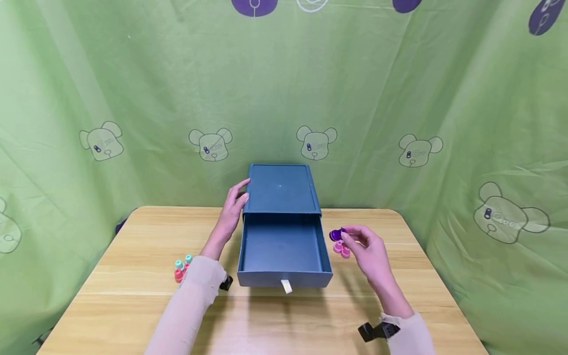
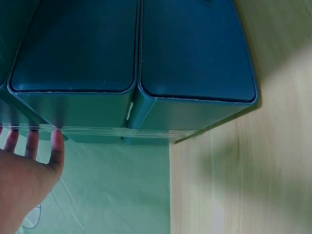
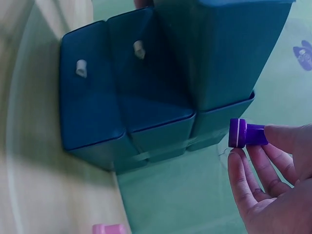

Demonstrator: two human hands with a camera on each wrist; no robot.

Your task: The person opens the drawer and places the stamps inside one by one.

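A stacked blue drawer unit (image 1: 279, 190) stands at the middle of the table, its top drawer (image 1: 284, 279) pulled out towards me. My left hand (image 1: 230, 209) rests on the unit's left side, fingertips (image 2: 57, 139) touching the wall in the left wrist view. To the right of the drawer, my right hand (image 1: 366, 246) pinches a small purple stamp (image 3: 239, 133) between thumb and fingers, held in the air. Just below it in the head view are pink stamps (image 1: 341, 249) on the table.
Red and teal stamps (image 1: 179, 268) stand on the left of the table, partly behind the left sleeve. A white pull tab (image 1: 286, 286) hangs from the drawer front. The green curtain (image 1: 275, 88) surrounds the wooden table (image 1: 146, 236) at the back and sides.
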